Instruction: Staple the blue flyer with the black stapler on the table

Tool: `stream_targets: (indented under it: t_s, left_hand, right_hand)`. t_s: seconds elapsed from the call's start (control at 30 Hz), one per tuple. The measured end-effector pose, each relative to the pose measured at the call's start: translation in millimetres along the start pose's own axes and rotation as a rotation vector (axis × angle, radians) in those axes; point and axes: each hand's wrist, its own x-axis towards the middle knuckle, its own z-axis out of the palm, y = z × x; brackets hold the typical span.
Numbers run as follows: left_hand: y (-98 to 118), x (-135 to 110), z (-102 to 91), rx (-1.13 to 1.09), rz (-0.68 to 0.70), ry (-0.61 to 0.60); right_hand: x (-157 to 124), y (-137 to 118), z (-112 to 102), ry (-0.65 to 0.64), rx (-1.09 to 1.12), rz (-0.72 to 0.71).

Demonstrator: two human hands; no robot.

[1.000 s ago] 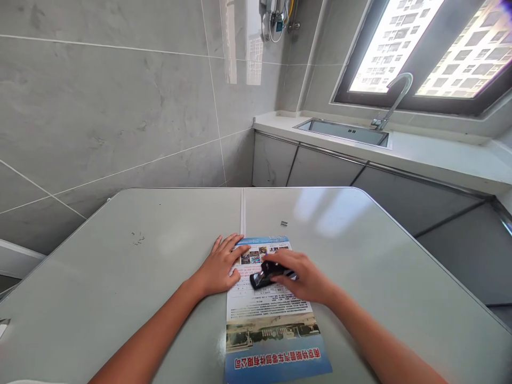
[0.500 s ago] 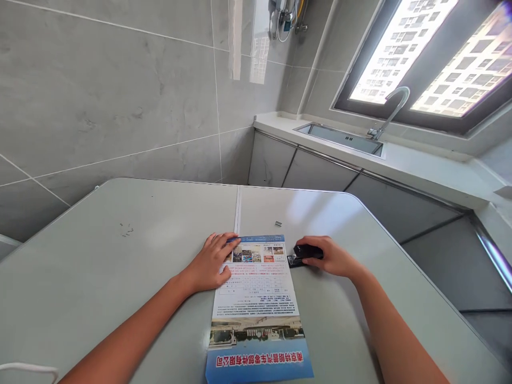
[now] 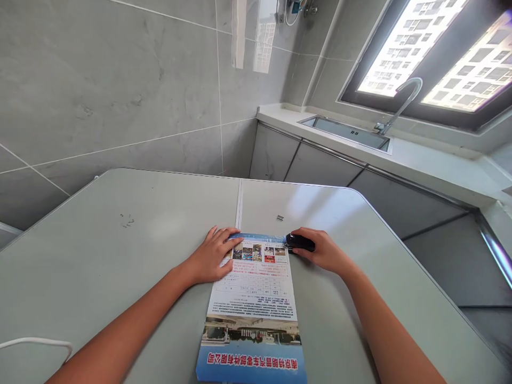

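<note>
A printed leaflet (image 3: 254, 298), blue at both ends with photos and a table of text, lies upside down to me on the table. My left hand (image 3: 214, 258) rests on its far left edge, fingers stretched out and spread over the paper. My right hand (image 3: 326, 249) is wrapped round a black stapler (image 3: 301, 242) at the leaflet's far right corner. The stapler's front end meets the paper's edge there; whether the paper is between its jaws is hard to make out. Beyond the leaflet lie short strips of staples (image 3: 280, 217).
The pale table (image 3: 168, 208) has a seam down its middle. Several small dark bits, like loose staples (image 3: 127, 221), lie at the left. A white cable (image 3: 36, 340) crosses the near left corner. Behind on the right stands a counter with a sink (image 3: 348, 133) and a tap (image 3: 404, 101).
My right hand has brought the stapler left and slightly away from me, onto the leaflet's far right corner. My left hand stays on the paper. The view has tilted slightly.
</note>
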Motion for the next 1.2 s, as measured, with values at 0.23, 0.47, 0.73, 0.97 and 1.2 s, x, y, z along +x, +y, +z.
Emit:
stream_targets:
  t_s: [0.23, 0.47, 0.73, 0.97, 1.2]
  left_hand:
    - [0, -2, -2.1, 0.038, -0.015, 0.046]
    - [6, -2, -2.9, 0.056, 0.137, -0.060]
    - [4, -6, -12.0, 0.050, 0.160, -0.100]
    - [3, -8, -12.0, 0.047, 0.156, -0.093]
    - [4, -9, -12.9, 0.032, 0.163, -0.089]
  right_hand:
    - [5, -8, 16, 0.016, 0.021, -0.009]
    - [8, -16, 31, 0.030, 0.021, -0.077]
    - [7, -15, 37, 0.087, -0.024, -0.151]
    - [9, -20, 42, 0.066, -0.026, -0.153]
    - [9, -23, 42, 0.049, -0.091, -0.132]
